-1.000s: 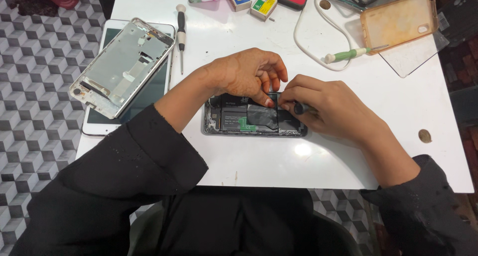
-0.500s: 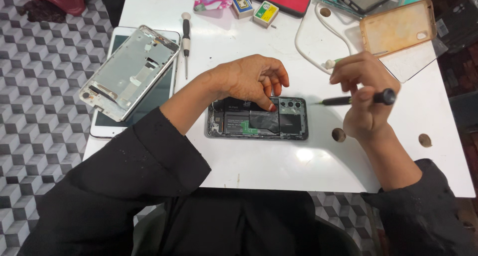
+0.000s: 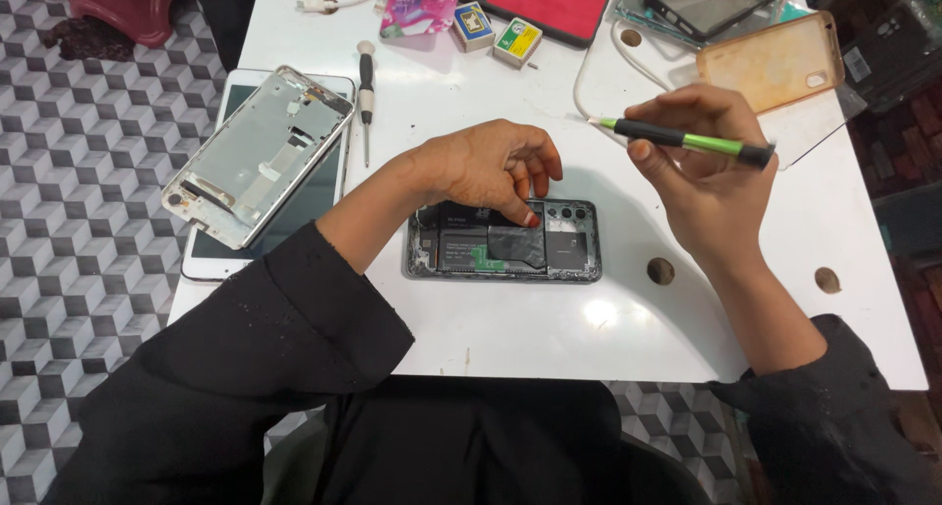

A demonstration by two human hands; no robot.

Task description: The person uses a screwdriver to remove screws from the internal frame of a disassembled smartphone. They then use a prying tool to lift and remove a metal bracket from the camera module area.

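The person is working on an opened phone (image 3: 505, 241) lying flat near the middle of the white table (image 3: 549, 338). The left hand (image 3: 486, 166) is resting over the phone's upper edge, fingers curled down, one fingertip pressing a dark cover plate inside the body. The right hand (image 3: 702, 176) is raised clear of the phone to its right, gripping a green and black screwdriver (image 3: 682, 140) sideways, tip pointing left.

Done well, this step probably calls for the left hand steadying the phone while the driver comes down upright onto a screw with light pressure, so the tip is not slipping.

The phone is showing a grey frame, dark battery, a green patch and camera rings at its right end.
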